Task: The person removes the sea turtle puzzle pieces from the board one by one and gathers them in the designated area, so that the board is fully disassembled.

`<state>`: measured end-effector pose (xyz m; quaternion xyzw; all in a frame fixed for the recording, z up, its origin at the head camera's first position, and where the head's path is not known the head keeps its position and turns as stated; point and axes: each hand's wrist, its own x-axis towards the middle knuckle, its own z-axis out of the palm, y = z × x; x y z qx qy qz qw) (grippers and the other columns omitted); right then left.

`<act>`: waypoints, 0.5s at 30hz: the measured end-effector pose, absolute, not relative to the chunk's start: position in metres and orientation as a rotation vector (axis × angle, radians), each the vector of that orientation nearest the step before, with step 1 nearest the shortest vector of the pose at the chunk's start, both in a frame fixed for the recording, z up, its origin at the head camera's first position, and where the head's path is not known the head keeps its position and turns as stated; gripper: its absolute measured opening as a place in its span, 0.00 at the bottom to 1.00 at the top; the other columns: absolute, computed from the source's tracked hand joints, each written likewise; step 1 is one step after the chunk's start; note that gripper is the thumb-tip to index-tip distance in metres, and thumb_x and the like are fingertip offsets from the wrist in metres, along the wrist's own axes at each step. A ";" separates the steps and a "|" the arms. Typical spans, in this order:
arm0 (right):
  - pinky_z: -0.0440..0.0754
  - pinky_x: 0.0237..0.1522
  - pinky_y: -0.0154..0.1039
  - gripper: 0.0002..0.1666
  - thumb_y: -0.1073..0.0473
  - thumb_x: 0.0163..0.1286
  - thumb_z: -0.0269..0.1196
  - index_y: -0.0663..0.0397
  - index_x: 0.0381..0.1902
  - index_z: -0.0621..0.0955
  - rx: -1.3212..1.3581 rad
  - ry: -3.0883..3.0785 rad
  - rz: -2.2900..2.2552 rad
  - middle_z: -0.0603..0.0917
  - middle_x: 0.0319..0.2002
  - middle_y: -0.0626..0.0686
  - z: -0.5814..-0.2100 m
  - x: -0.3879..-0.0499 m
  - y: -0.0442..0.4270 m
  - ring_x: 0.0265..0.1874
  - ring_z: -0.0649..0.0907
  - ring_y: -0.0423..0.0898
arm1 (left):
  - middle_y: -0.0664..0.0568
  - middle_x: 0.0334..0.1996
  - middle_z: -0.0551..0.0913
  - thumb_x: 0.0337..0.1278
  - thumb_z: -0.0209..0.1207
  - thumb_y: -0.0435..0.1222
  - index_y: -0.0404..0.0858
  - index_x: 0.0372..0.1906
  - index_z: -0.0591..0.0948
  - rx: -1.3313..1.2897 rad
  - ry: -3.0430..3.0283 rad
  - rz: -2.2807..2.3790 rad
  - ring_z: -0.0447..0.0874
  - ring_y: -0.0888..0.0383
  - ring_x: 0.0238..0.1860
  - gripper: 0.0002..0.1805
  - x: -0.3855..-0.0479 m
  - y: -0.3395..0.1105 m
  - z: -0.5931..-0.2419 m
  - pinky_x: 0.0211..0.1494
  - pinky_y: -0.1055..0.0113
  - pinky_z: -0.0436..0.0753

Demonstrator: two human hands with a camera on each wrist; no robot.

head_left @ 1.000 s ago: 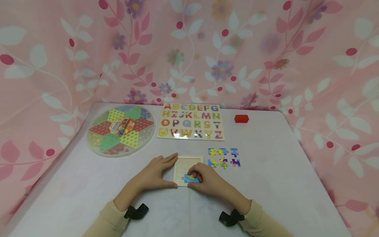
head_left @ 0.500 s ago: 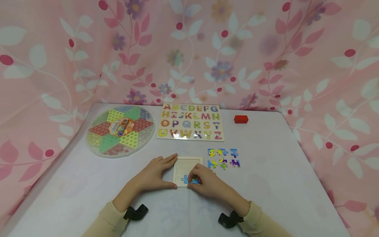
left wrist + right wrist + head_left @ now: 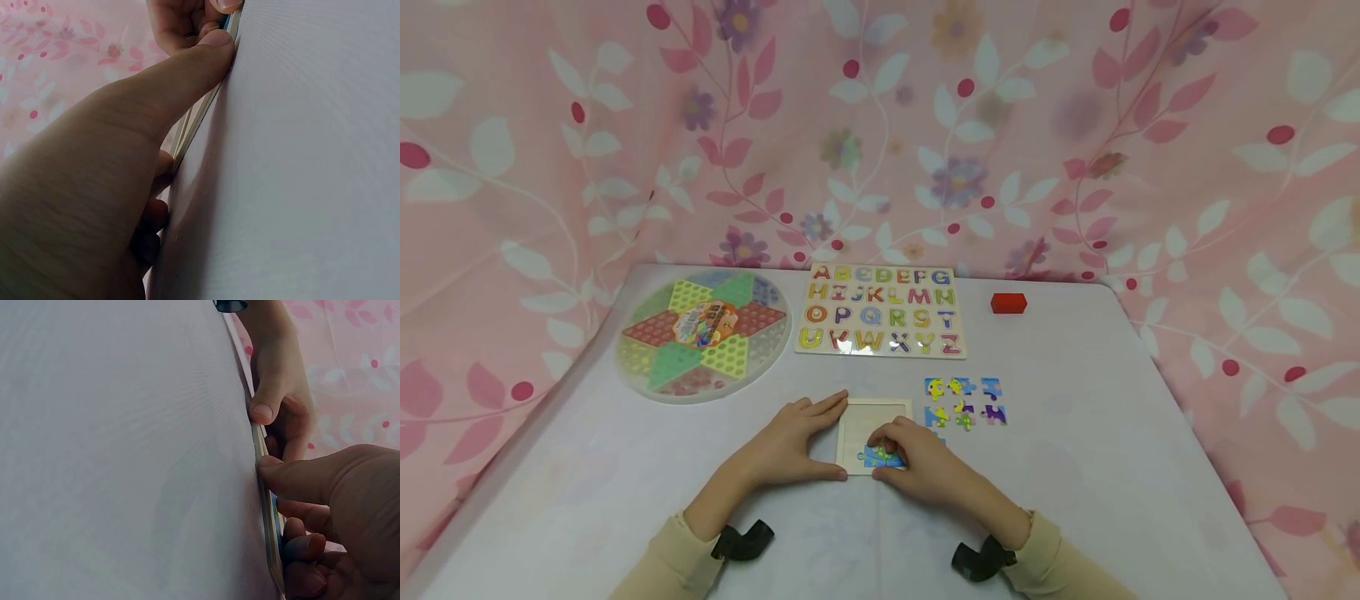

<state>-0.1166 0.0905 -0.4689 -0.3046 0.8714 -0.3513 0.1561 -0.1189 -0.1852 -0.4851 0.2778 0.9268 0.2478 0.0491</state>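
Observation:
A small square wooden puzzle tray (image 3: 841,433) lies in front of me. Blue-and-green jigsaw pieces (image 3: 874,457) sit along its near side, partly covered by my right fingers. My left hand (image 3: 786,443) steadies the tray from the left, straight fingers at the far corner and straight thumb against the near edge. The right hand (image 3: 925,462) bends over the near right corner, its curled fingertips on a jigsaw piece and its thumb at the near rim. In the right wrist view that thumb (image 3: 300,478) touches the tray's edge; the curled fingers hide most of the piece.
Several loose jigsaw pieces (image 3: 962,419) lie in rows right of the tray, one partly behind my right hand. Farther back are an alphabet board (image 3: 880,327), a round Chinese checkers board (image 3: 703,367) and a red block (image 3: 1008,303). A floral curtain (image 3: 880,167) borders the table.
My right fingertips dipped over the pieces, then lifted slightly and shifted left, showing more of the pieces in the tray. The left hand stays on the tray.

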 end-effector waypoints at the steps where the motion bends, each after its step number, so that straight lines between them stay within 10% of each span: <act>1: 0.74 0.42 0.34 0.18 0.55 0.70 0.75 0.45 0.55 0.84 -0.868 2.495 -1.008 0.75 0.39 0.42 -0.469 -0.116 0.090 0.39 0.74 0.40 | 0.56 0.82 0.64 0.49 0.71 0.70 0.41 0.81 0.68 0.847 2.826 0.753 0.71 0.61 0.50 0.60 -0.119 -0.185 -0.485 0.58 0.55 0.72; 15: 0.73 0.43 0.35 0.17 0.55 0.70 0.74 0.45 0.53 0.82 -0.859 2.495 -1.017 0.75 0.39 0.41 -0.469 -0.116 0.090 0.40 0.74 0.40 | 0.56 0.82 0.65 0.48 0.72 0.70 0.41 0.81 0.69 0.863 2.836 0.746 0.71 0.62 0.48 0.60 -0.119 -0.185 -0.485 0.57 0.56 0.72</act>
